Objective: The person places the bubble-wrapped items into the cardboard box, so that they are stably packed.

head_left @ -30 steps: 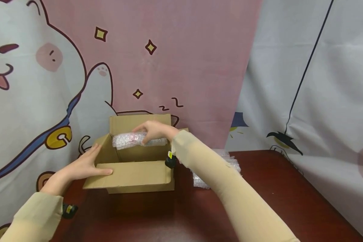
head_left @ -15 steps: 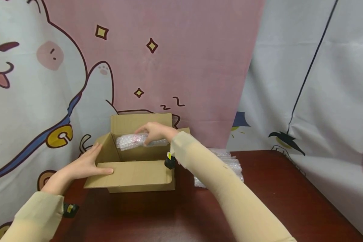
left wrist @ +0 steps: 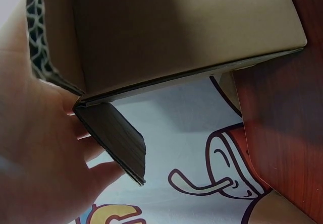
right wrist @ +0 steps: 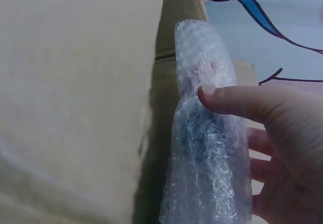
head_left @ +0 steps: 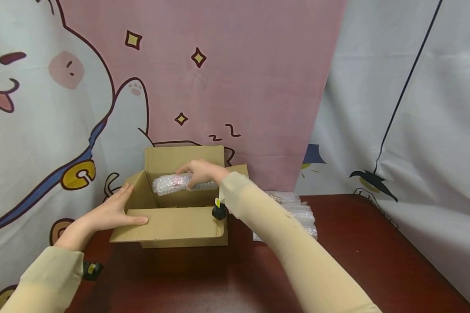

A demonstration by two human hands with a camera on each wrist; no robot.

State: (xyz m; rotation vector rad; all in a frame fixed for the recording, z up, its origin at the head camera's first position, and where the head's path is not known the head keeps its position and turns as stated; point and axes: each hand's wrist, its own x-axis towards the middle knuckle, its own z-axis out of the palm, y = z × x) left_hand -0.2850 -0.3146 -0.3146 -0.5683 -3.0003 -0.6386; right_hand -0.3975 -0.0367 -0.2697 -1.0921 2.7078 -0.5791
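In the head view a cardboard box [head_left: 184,241] stands with its flaps up and spread. My left hand [head_left: 105,217] rests at its left corner, thumb lying on the front flap [head_left: 180,224] and straight fingers against the left flap. From the left wrist, the fingers [left wrist: 103,176] show behind a cardboard flap [left wrist: 118,138]. My right hand [head_left: 201,171] grips a long bubble-wrapped package [head_left: 170,184] over the box opening, level with the back flap [head_left: 168,158]. Seen from the right wrist, the thumb presses the clear bubble wrap [right wrist: 207,148]; something reddish and something dark show through it.
More bubble wrap [head_left: 303,215] lies on the dark red table [head_left: 352,252] right of the box, partly behind my right sleeve [head_left: 281,230]. A printed cloth backdrop [head_left: 258,87] hangs close behind the box.
My right hand has brought the package slightly lower and to the right relative to the box. My left hand stays at the box corner. The head view has shifted a little.
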